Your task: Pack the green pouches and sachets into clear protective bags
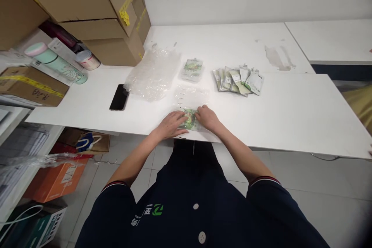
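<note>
Near the front edge of the white table (290, 116), my left hand (171, 124) and my right hand (207, 118) both press on a green printed packet (190, 120) inside a clear plastic bag (190, 97). The left fingers lie flat over the packet's left side. The right fingers curl over its right edge. Farther back lies a bagged green packet (192, 69), and to the right a fanned row of several green-and-white packets (238, 80).
A crumpled heap of clear plastic bags (152, 73) and a black phone (119, 97) lie to the left. Cardboard boxes (95, 15), a mint flask (58, 63) and a tin (87, 59) crowd the back left. Shelves and boxes stand on the floor at left.
</note>
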{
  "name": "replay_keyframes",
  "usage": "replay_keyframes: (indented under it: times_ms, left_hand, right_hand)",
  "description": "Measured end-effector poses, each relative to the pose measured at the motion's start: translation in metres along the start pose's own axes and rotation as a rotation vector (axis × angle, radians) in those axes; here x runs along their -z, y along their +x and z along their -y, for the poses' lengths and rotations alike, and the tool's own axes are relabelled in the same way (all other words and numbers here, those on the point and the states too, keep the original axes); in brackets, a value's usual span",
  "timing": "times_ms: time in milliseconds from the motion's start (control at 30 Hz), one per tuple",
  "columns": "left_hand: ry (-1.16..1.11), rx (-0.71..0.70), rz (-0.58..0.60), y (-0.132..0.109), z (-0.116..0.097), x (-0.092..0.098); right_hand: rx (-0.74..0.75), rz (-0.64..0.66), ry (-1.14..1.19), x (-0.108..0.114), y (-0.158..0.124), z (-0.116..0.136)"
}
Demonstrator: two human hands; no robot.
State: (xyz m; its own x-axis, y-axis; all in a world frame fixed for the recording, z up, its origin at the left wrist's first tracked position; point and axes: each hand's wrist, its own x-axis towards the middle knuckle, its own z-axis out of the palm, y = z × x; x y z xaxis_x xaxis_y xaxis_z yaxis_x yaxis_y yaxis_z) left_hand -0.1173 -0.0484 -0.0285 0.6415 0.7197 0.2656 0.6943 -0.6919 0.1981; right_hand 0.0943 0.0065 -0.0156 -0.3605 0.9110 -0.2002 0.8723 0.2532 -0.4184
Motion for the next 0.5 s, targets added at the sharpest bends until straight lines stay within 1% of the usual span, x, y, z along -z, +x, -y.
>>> replay_keyframes:
  times_ms: [67,100,133,167,200,267,300,367,433,467,500]
  left_hand:
    - [-0.064,-0.020,0.033,-0.005,0.001,0.000]
    - [-0.085,-0.020,0.037,-0.006,0.002,0.000]
    - [-0.102,-0.018,0.037,-0.005,0.004,0.000]
    - [-0.116,-0.017,0.039,-0.005,0.006,-0.001]
    - [-0.130,-0.014,0.045,-0.003,0.008,0.000]
    - [-0.157,0.011,0.083,0.004,0.012,0.005]
    - [-0.171,0.037,0.117,0.009,0.014,0.010]
    - [-0.210,0.111,0.210,0.022,0.020,0.024]
    - [-0.241,0.207,0.306,0.041,0.029,0.041]
    - [-0.240,0.251,0.333,0.051,0.034,0.049]
    - [-0.218,0.284,0.337,0.061,0.038,0.055]
  right_hand:
    - [0.030,-0.135,-0.111,-0.001,-0.006,0.003]
    - [0.088,-0.201,-0.145,-0.002,-0.009,0.003]
    - [0.174,-0.238,-0.152,-0.003,-0.013,0.002]
    - [0.275,-0.234,-0.135,-0.003,-0.016,-0.001]
    - [0.373,-0.192,-0.102,-0.003,-0.020,-0.004]
    - [0.500,-0.055,-0.022,-0.002,-0.025,-0.012]
    - [0.517,-0.001,0.009,0.001,-0.025,-0.016]
    - [0.466,0.054,0.057,0.008,-0.022,-0.022]
    - [0.365,0.063,0.124,0.020,-0.011,-0.026]
    - [0.320,0.058,0.171,0.027,-0.002,-0.028]
    - [0.285,0.057,0.225,0.033,0.008,-0.029]
